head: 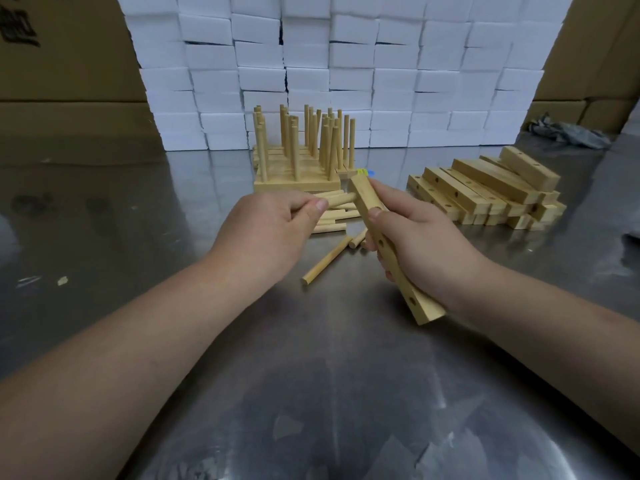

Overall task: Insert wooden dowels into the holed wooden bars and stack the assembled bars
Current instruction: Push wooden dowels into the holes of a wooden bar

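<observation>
My left hand (273, 223) pinches a short round pale wooden dowel (337, 199). Its long axis points right, and its tip meets the far end of the pale holed wooden bar (382, 249), which my right hand (415, 233) grips slantwise above the middle of the steel worktop (311, 375).

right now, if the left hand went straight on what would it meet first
The bar in the right hand, near its far end; the dowel in the left hand seems to touch it.
</observation>
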